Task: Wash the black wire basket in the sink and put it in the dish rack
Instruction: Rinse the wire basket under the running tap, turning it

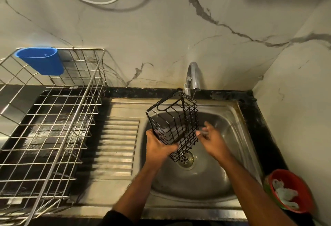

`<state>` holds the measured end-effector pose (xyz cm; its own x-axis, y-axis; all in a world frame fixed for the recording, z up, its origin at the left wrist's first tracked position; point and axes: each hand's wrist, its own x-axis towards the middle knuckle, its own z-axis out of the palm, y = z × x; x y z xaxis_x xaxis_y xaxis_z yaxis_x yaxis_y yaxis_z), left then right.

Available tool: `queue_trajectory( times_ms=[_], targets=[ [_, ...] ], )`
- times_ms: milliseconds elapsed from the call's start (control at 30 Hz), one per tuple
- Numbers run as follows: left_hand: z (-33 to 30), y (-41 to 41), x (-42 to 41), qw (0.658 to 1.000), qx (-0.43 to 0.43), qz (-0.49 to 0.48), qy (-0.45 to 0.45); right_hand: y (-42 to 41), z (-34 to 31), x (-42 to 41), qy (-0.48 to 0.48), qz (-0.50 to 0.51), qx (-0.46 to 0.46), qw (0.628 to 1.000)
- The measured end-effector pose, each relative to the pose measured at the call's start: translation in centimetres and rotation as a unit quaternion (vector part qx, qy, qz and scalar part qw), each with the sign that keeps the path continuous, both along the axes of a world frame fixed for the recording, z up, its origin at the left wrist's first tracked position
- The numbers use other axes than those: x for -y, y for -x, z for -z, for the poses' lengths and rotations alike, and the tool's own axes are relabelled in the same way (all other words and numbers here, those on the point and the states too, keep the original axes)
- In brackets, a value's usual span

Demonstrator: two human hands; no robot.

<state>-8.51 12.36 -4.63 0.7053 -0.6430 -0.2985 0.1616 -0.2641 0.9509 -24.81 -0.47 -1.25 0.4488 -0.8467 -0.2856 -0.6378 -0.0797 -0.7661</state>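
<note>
I have the black wire basket (174, 123) up over the sink (231, 118), tipped so its open top leans back toward the tap (193, 77) and its bottom end hangs just above the sink's drain (186, 159); held that way, I judge, the water can run down through the wires and fall straight into the bowl rather than onto the counter. My left hand (159, 145) is wrapped around the basket's lower left corner, fingers closed on the wires, carrying its weight. My right hand (210, 137) is at the basket's right side, fingers loosely curled and partly spread; it is blurred, and I cannot tell whether the fingertips touch the wires or only hover beside them, though it looks placed to rub that side. The dish rack (53, 118) stands to the left of the sink, past the ribbed draining board (118, 145), with a blue cup (42, 60) hung on its back rail. The basket is not yet in it, so the washing seems unfinished.
</note>
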Motion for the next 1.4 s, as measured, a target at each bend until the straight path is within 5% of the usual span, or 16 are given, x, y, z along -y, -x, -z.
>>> queue_trajectory(
  times_ms=[400, 667, 833, 1400],
  targets=[
    [-3.0, -1.0, -1.6, 0.978, 0.2, 0.011, -0.061, -2.6, -4.5, 0.4, 0.005, 0.068, 0.164, 0.984],
    [-4.3, -0.9, 0.3, 0.985, 0.063, 0.131, -0.088, -0.4, -5.1, 0.4, 0.012, 0.1, 0.144, 0.985],
    [-3.6, 1.0, 1.8, 0.973, 0.054, 0.2, -0.104, 1.1, -5.2, 1.0, -0.054, 0.123, 0.184, 0.974],
    [-2.6, -1.5, 5.6, 0.951, 0.031, 0.292, -0.097, 0.9, -3.9, 1.5, -0.032, 0.186, 0.196, 0.962]
  ],
)
